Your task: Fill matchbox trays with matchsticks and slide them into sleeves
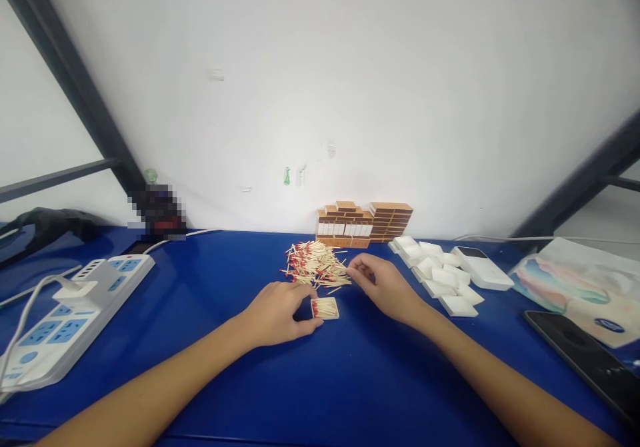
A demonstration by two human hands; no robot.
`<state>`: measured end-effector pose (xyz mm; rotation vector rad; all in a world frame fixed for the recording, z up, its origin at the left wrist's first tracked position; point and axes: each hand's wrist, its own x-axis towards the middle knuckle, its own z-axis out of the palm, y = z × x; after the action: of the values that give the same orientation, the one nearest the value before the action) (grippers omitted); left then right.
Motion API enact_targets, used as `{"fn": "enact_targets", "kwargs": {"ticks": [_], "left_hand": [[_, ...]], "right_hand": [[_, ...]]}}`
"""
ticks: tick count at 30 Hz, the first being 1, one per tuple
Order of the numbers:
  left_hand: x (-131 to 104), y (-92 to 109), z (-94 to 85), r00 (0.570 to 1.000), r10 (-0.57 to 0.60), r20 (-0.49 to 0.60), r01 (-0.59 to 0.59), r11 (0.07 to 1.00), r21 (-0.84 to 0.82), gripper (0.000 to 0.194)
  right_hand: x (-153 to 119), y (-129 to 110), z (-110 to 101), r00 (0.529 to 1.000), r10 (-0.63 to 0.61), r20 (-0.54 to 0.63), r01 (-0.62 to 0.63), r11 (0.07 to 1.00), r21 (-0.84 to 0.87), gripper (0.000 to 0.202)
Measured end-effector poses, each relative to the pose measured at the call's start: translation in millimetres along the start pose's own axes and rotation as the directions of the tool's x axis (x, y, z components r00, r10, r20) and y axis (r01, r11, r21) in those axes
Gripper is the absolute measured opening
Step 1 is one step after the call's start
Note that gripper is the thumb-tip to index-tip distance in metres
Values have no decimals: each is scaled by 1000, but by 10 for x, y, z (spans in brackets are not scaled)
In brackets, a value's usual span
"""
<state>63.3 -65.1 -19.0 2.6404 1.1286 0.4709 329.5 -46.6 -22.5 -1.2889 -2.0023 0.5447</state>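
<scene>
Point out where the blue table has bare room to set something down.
Free: the blue table between the power strip and left hand, and the near strip between the forearms. Crowded: matchstick pile, white trays, phone at right.

Premises: a small manual packing workstation, of the workshop or cottage-industry kind. Evidence: a blue-covered workbench (210,340) set against a bare white wall (350,67), flanked by dark steel frame struts (75,80). On the bench, a loose heap of red-tipped matches (315,264), a stack of finished matchboxes (365,224) against the wall, and a pile of empty white inner trays (440,274). A multi-socket power strip (70,314) with cables lies at the left. No domestic furnishings in view.
</scene>
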Motion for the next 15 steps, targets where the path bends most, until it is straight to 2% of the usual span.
{"fn": "enact_targets", "kwargs": {"ticks": [6,10,12,15], "left_hand": [[13,2,2,1000,-29,-5,28,999,-22,34],[22,-3,-1,998,-55,-5,55,998,-35,34],[23,-6,4,998,-59,-6,59,998,-38,34],[20,-11,16,998,-60,-8,59,997,-42,35]], "right_hand": [[-73,-208,4,985,56,163,-95,967,238,35],[-125,-287,0,930,88,356,-190,945,265,38],[-141,-289,5,916,70,394,-168,961,221,37],[-157,-271,32,935,6,356,-57,989,133,34]]}}
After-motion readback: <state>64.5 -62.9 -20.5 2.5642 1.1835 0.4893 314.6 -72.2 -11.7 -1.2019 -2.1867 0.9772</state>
